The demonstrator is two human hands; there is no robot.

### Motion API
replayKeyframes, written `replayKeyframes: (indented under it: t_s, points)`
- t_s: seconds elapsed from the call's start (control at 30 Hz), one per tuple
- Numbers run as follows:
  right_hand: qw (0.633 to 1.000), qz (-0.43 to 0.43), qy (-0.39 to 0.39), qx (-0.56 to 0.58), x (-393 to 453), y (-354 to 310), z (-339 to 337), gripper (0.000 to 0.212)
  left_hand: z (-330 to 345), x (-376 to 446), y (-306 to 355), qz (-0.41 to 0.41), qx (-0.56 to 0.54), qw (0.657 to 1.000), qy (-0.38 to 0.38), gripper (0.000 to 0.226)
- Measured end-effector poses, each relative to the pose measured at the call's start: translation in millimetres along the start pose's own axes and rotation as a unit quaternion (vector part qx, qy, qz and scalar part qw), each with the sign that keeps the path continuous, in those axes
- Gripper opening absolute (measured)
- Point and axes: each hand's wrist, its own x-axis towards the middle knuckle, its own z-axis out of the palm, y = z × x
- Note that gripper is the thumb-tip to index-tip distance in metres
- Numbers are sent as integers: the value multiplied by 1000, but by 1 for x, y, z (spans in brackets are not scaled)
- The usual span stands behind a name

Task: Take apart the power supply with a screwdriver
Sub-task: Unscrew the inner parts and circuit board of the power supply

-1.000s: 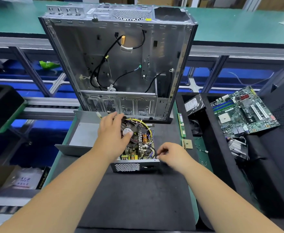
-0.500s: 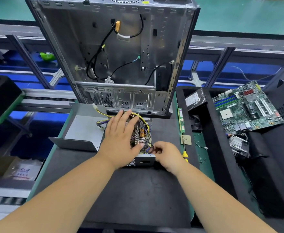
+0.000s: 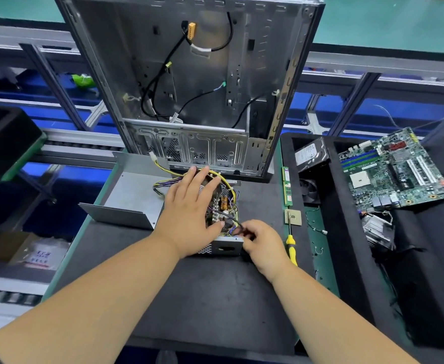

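Green workbench (image 3: 325, 269) topped with a black foam mat (image 3: 202, 298) fills the lower view, with a grey rail frame and blue bins behind it. Largest on the bench is an emptied metal computer case (image 3: 189, 82), standing open-side toward the camera at the far edge of the mat, with loose black cables hanging inside. To the right, a black foam tray (image 3: 346, 258) holds a green motherboard (image 3: 396, 169), tilted against its wall; a hard drive (image 3: 310, 153) leans in the near-left compartment above a small black fan, and a finned heatsink (image 3: 377, 229) lies below the motherboard.

Left of centre lies a removed grey sheet-metal cover (image 3: 129, 198), resting open side up just beside the power supply (image 3: 220, 219). That unit sits on the mat in front of the case, lid off, its circuit board, copper coil and yellow and purple wires exposed, with the perforated end plate facing the camera.

A left hand (image 3: 189, 214) lies flat across the top of the open unit, fingers spread and straight, the thumb touching the board area. A right hand (image 3: 262, 243) sits at the near right corner, its fingers curled and pinching a dark cable (image 3: 231, 219) that runs out of the unit.

Beside that hand a yellow-handled screwdriver (image 3: 291, 245) lies on the bench, untouched, its tip toward a square CPU chip (image 3: 293, 216); a RAM stick (image 3: 287, 186) lies beyond it.
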Motion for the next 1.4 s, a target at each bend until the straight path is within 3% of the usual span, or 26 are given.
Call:
replayKeyframes:
  t_s: [0.5, 0.8, 1.4]
  points:
    - [997, -52, 13, -57, 0, 8, 5, 24, 3, 2, -1, -8, 5, 1000, -7, 93]
    - [998, -59, 25, -23, 0, 11, 8, 40, 5, 4, -1, -10, 20, 1000, -3, 94]
    - [998, -43, 35, -16, -1, 7, 8, 38, 7, 3, -3, -8, 15, 1000, -4, 94]
